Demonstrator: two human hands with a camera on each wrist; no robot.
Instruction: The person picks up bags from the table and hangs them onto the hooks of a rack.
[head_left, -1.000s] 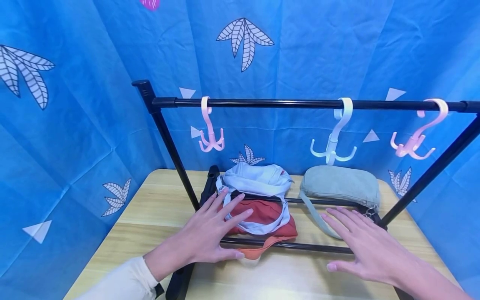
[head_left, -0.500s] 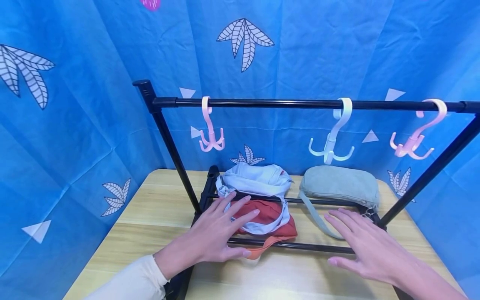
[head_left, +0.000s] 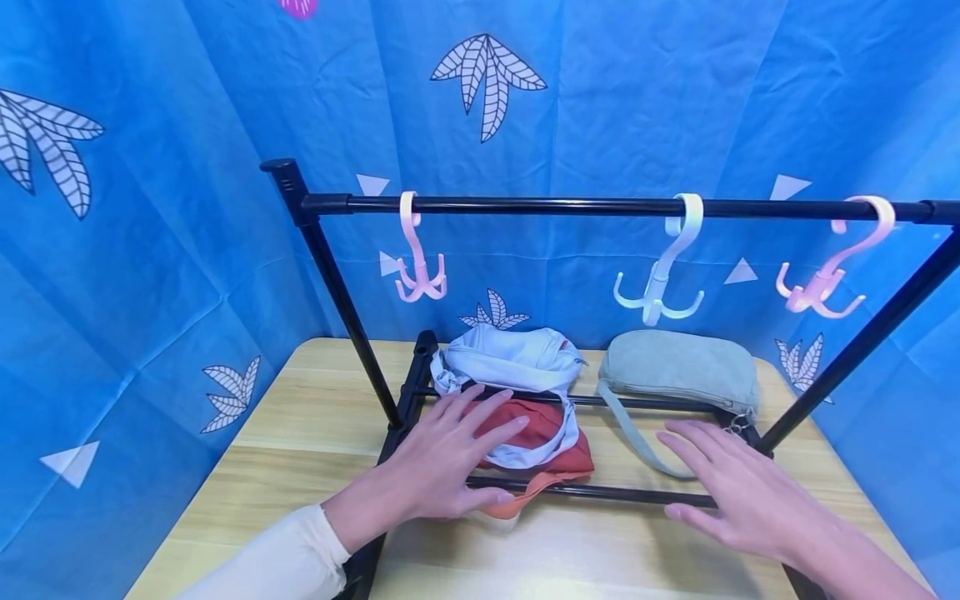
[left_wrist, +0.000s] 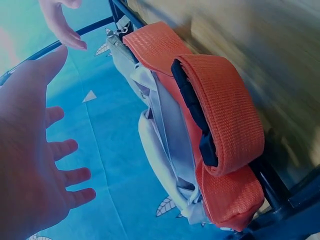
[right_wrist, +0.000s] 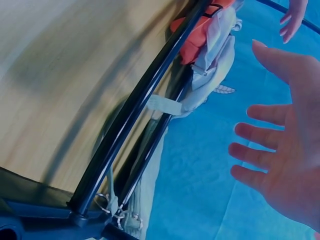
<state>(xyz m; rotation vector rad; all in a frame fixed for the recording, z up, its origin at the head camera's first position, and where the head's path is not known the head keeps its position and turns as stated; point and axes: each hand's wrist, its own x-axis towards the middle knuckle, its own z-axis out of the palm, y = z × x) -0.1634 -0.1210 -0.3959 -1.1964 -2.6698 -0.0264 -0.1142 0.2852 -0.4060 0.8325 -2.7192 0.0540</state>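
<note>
My left hand (head_left: 442,462) hovers with fingers spread above the lower bars, over the left part of a red bag (head_left: 528,425) with an orange strap (left_wrist: 225,110). A light blue bag (head_left: 513,354) lies behind the red one, its strap looped across it. To the right, my right hand (head_left: 738,492) is held out with spread fingers, holding nothing. Just beyond its fingertips is a grey-green bag (head_left: 678,367) with a strap and metal rings (right_wrist: 120,215). In the left wrist view, the left palm and fingers show apart from the bags.
A black rack (head_left: 547,207) stands on the wooden table (head_left: 315,417). From its top bar hang a pink hook (head_left: 422,267) at left, a pale blue hook (head_left: 660,275) and another pink hook (head_left: 821,283) at right. Blue patterned cloth (head_left: 622,100) encloses the back and sides.
My left hand has drifted a little to the right over the red bag. The right hand has shifted slightly right. The pale blue hook has swung slightly left; the bags stay put.
</note>
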